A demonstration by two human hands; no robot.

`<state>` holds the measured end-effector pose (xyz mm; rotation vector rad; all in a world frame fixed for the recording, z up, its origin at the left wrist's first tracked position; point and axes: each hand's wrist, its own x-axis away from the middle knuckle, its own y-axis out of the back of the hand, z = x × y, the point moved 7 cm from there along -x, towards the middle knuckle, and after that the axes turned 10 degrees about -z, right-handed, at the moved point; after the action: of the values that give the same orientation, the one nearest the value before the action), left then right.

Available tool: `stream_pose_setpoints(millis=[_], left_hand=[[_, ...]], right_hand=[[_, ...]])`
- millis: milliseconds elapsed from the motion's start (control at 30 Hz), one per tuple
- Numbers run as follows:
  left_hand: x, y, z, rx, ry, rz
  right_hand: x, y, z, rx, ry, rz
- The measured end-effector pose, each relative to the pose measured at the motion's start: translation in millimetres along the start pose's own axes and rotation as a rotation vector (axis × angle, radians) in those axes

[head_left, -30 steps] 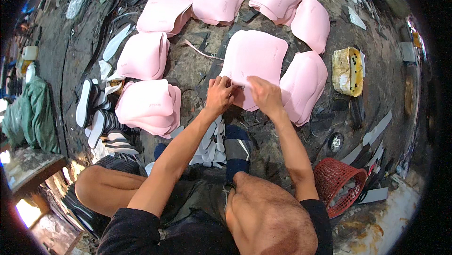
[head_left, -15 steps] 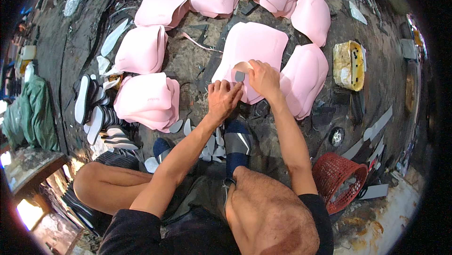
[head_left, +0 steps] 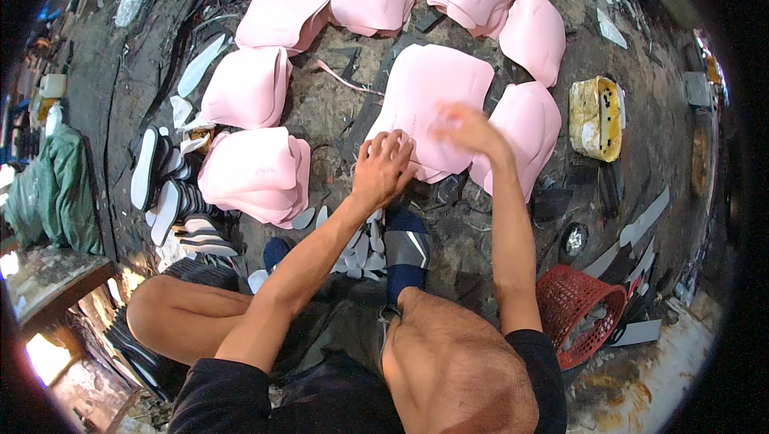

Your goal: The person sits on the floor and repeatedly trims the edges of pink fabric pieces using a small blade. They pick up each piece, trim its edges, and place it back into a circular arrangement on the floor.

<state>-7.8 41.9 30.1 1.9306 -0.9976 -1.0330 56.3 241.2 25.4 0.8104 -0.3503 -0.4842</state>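
Note:
In front of me lies a stack of pink moulded sheets [head_left: 436,86] with rounded corners and a small faint mark on top. My left hand [head_left: 384,168] rests on its near-left edge, fingers spread and apparently empty. Over the right part of the same stack hangs my right hand [head_left: 471,131]. Motion smears its fingers, so I cannot make out whether it holds anything. Just right of that hand is another pink stack [head_left: 525,126], partly behind my wrist.
More pink stacks [head_left: 255,170] curve around the left and far sides. Striped slipper soles [head_left: 167,208] pile up at the left. On the right are a yellowed tub [head_left: 587,118], a round metal item [head_left: 573,240] and a red basket [head_left: 553,306]. Pale scraps [head_left: 356,256] lie by my feet.
My right hand has lifted off the stack's near edge and moved right. The curled beige piece it held and the grey oval beneath are out of sight. My left hand's fingers have drawn back slightly.

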Motion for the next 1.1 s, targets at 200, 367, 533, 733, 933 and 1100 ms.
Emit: stream_pose_setpoints(millis=[200, 367, 533, 733, 933, 1100], left_hand=[[-4.3, -3.3, 0.0, -0.024, 0.052, 0.007], [-13.7, -2.6, 16.3, 0.037, 0.164, -0.072], [-18.3, -6.7, 15.9, 0.056, 0.103, -0.057], [-25.2, 19.6, 39.5, 0.701, 0.546, -0.235], [-64.8, 15.8, 13.7, 1.493, 0.786, 0.395], [-89.2, 56.6, -13.1, 1.526, 0.926, 0.320]], right_hand=[[-48.2, 51.1, -67.6, 0.374, -0.267, -0.338], [-52.7, 50.2, -31.6, -0.018, 0.125, -0.493], [-84.2, 55.3, -91.9, 0.274, -0.404, -0.305], [-29.7, 89.1, -18.6, -0.304, -0.010, -0.383], [-9.5, 155.0, 1.1, -1.060, -0.369, -0.513], [-11.2, 139.8, -11.6, -1.168, -0.545, -0.533]])
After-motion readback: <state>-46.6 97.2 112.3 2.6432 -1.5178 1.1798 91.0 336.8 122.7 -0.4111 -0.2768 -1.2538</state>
